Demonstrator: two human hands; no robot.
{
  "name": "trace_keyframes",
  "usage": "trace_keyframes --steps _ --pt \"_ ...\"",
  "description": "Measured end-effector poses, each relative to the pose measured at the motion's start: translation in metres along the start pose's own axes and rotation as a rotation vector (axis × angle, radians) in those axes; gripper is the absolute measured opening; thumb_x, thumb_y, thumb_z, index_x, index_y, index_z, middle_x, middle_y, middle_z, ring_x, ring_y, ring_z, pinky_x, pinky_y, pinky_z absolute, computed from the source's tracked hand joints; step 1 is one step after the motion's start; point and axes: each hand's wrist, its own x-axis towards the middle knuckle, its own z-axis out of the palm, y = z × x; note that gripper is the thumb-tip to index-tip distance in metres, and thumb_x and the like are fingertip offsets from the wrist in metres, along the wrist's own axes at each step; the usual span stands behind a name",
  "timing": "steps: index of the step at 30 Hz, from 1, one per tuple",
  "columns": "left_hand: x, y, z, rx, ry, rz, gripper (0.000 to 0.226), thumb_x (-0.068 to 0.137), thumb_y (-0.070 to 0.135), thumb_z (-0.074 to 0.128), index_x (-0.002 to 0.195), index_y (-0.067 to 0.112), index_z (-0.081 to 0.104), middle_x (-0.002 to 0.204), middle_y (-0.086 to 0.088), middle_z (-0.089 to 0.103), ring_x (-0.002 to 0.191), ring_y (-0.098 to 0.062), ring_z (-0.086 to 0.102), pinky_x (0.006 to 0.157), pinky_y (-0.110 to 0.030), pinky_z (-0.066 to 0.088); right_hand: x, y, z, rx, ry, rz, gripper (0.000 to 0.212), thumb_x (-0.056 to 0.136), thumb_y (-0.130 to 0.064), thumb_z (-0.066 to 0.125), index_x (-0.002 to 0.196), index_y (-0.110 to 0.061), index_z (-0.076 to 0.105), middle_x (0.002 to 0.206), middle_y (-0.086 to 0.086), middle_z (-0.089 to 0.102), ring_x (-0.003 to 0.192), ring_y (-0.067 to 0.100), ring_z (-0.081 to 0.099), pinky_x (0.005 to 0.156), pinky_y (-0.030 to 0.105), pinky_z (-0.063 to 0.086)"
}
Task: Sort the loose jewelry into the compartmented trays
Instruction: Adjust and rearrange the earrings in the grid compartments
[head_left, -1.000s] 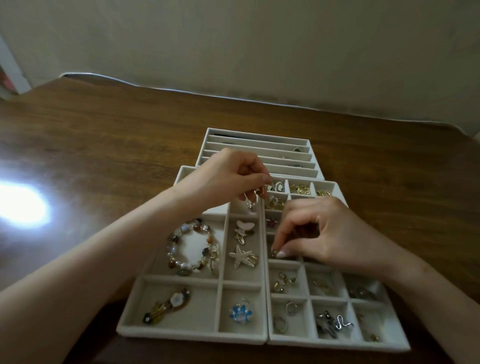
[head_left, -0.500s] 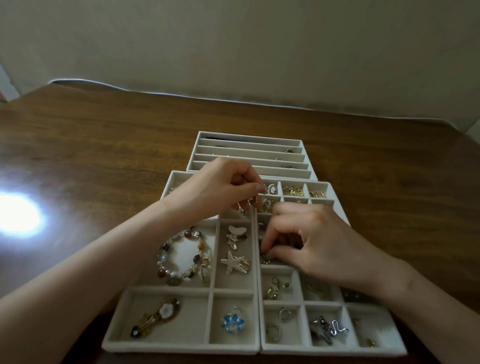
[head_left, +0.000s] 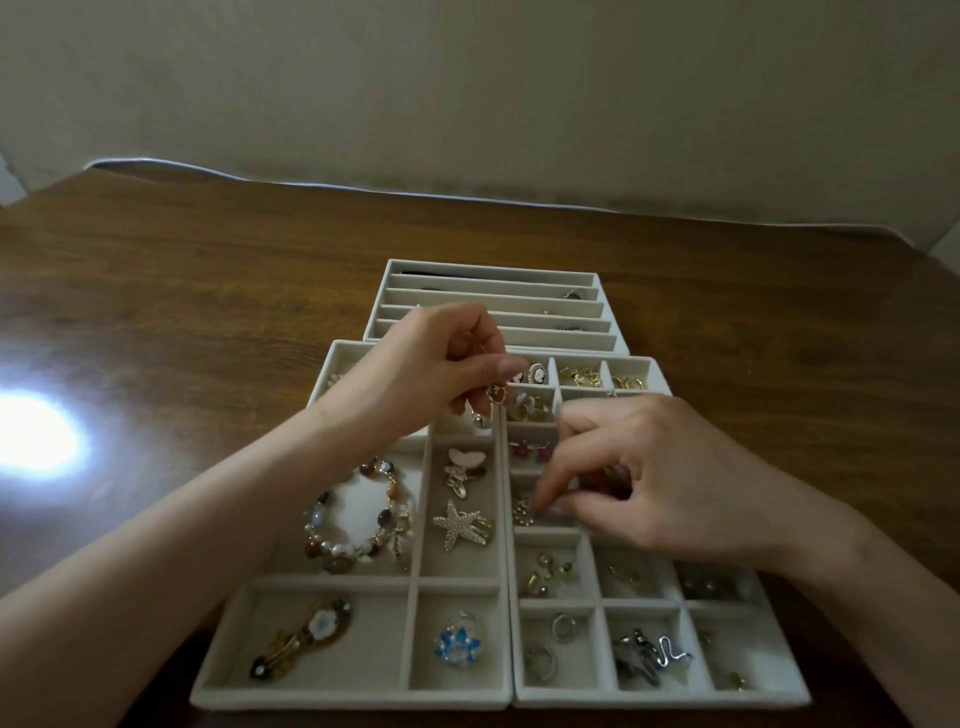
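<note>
Three pale velvet trays lie on the wooden table: a left tray (head_left: 353, 696) with large compartments, a right tray (head_left: 670, 699) with small ones, and a slotted tray (head_left: 493, 270) behind. My left hand (head_left: 431, 374) hovers over the trays' seam and pinches small gold jewelry (head_left: 497, 393) that dangles from its fingers. My right hand (head_left: 660, 478) reaches down into a small compartment of the right tray, fingertips touching a small sparkly piece (head_left: 522, 512). Whether it grips the piece is unclear.
The left tray holds a beaded bracelet (head_left: 358, 514), a starfish clip (head_left: 462, 525), a blue flower piece (head_left: 457, 647) and a long hair clip (head_left: 306, 639). Red earrings (head_left: 530, 451) and silver pieces (head_left: 654, 657) sit in the right tray. A bright glare (head_left: 36, 436) marks the table's left.
My right hand's fingers have spread and reached lower into the compartment, uncovering the sparkly piece. My left hand keeps holding the gold jewelry in about the same place over the trays.
</note>
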Motion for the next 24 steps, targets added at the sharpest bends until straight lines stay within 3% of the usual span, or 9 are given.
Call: trace_keyframes --steps 3,6,8,11,18,24 --pt "-0.001 0.002 -0.001 -0.04 0.006 -0.021 0.021 0.075 0.027 0.066 0.077 0.007 0.06 0.055 0.004 0.063 0.051 -0.002 0.056 0.051 -0.014 0.046 0.0 -0.002 0.003 0.012 -0.018 -0.002 0.01 0.081 -0.028 0.066 0.083 -0.034 0.074 0.073 -0.012 0.054 0.073 0.009 0.054 0.059 0.016 0.041" --pt "-0.001 0.001 -0.003 -0.217 -0.037 -0.104 0.022 0.071 0.02 0.067 0.082 0.001 0.062 0.069 -0.004 0.068 0.062 -0.006 0.064 0.059 -0.015 0.052 0.001 -0.001 0.002 0.065 0.013 -0.013 0.01 0.081 -0.028 0.065 0.082 -0.031 0.074 0.071 -0.014 0.054 0.07 0.01 0.054 0.057 0.013 0.038" --pt "-0.001 0.0 -0.004 -0.38 -0.101 -0.166 0.027 0.067 0.011 0.066 0.089 -0.005 0.061 0.078 -0.011 0.069 0.071 -0.013 0.068 0.066 -0.018 0.055 0.003 0.002 -0.001 0.123 0.102 -0.011 0.011 0.08 -0.029 0.063 0.081 -0.028 0.074 0.068 -0.016 0.056 0.068 0.009 0.056 0.058 0.013 0.038" --pt "-0.002 0.002 -0.006 -0.55 -0.17 -0.254 0.028 0.066 0.001 0.063 0.092 -0.006 0.059 0.081 -0.014 0.068 0.074 -0.016 0.069 0.065 -0.019 0.056 0.003 0.008 -0.005 0.25 0.264 0.072 0.007 0.084 -0.025 0.066 0.083 -0.025 0.073 0.072 -0.01 0.065 0.067 0.011 0.06 0.057 0.021 0.047" --pt "-0.005 0.008 -0.003 -0.457 -0.207 -0.269 0.022 0.063 0.014 0.066 0.084 0.007 0.062 0.074 -0.004 0.068 0.067 -0.009 0.066 0.057 -0.018 0.055 0.006 0.012 -0.002 0.427 0.448 0.205 0.017 0.081 -0.016 0.07 0.093 -0.027 0.067 0.075 -0.002 0.062 0.069 0.015 0.058 0.061 0.024 0.05" --pt "-0.009 0.008 0.0 -0.449 -0.238 -0.247 0.021 0.067 0.015 0.066 0.085 0.007 0.062 0.074 -0.003 0.067 0.069 -0.01 0.066 0.058 -0.018 0.053 0.008 0.009 0.005 0.545 0.421 0.2 0.025 0.072 -0.035 0.074 0.093 -0.026 0.062 0.079 -0.003 0.065 0.073 0.019 0.062 0.062 0.03 0.053"
